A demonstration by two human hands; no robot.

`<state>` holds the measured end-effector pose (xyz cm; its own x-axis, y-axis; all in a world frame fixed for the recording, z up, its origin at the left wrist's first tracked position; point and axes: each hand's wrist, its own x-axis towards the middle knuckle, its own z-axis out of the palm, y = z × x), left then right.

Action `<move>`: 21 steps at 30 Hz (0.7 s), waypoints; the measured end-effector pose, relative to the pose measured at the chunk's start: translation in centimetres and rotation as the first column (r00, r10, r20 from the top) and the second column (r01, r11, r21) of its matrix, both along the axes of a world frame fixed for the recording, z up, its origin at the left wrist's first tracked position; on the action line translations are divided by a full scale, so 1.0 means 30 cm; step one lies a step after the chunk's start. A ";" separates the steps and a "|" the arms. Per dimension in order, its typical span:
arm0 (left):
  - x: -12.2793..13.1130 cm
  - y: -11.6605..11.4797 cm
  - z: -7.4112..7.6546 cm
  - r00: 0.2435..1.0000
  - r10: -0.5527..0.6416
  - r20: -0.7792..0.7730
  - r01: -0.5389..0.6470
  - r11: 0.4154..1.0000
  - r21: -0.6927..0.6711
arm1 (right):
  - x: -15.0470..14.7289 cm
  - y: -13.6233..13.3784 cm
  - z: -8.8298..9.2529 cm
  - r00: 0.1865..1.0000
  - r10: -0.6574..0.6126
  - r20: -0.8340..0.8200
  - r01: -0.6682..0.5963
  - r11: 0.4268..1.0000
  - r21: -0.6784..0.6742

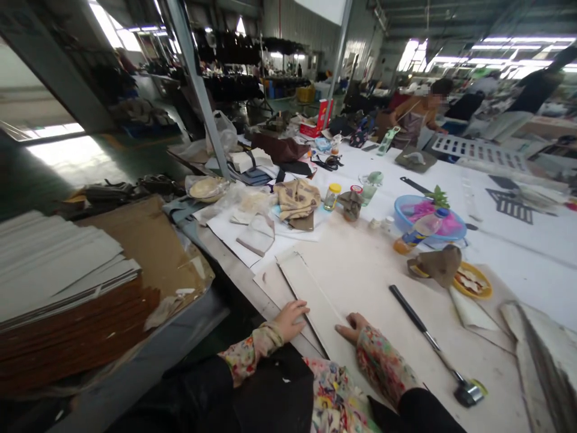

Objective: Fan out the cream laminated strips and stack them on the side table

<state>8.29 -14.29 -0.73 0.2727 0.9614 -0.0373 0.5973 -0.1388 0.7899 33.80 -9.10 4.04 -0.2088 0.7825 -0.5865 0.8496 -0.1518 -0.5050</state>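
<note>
My left hand (291, 319) lies flat with fingers stretched on a long white strip of board (311, 294) at the table's near edge. My right hand (350, 329) rests on the same strip a little to the right, its fingers bent under; whether they hold anything stays hidden. Both wrists wear flowered sleeve covers. A hammer with a black handle (428, 337) lies on the white table (360, 264) to the right of my right hand, head towards me.
A blue bowl (406, 210) with a bottle (419, 231), a yellow dish (473, 282), jars and rags stand further back. Stacked boards (58, 270) fill the left. White pieces (536, 337) lie at the right. Another person (419, 114) works at the far end.
</note>
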 end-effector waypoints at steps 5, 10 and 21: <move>-0.011 0.013 -0.019 0.965 0.095 0.243 -0.070 0.991 -0.112 | -0.012 -0.058 0.041 0.997 0.030 -0.076 -0.027 0.999 0.044; -0.034 0.028 -0.006 0.706 0.614 0.352 -0.172 0.631 -0.756 | -0.058 -0.084 0.163 0.965 0.122 -0.232 -0.113 0.992 0.052; -0.026 0.138 0.214 0.297 0.651 0.698 0.424 0.565 -0.707 | -0.043 -0.085 0.356 0.760 0.643 -0.094 -0.564 0.725 0.395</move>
<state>7.50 -10.16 5.69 0.5206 0.7022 -0.4857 -0.5573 0.7104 0.4297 32.52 -11.66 14.73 -0.7890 0.5784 -0.2073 0.5691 0.5606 -0.6015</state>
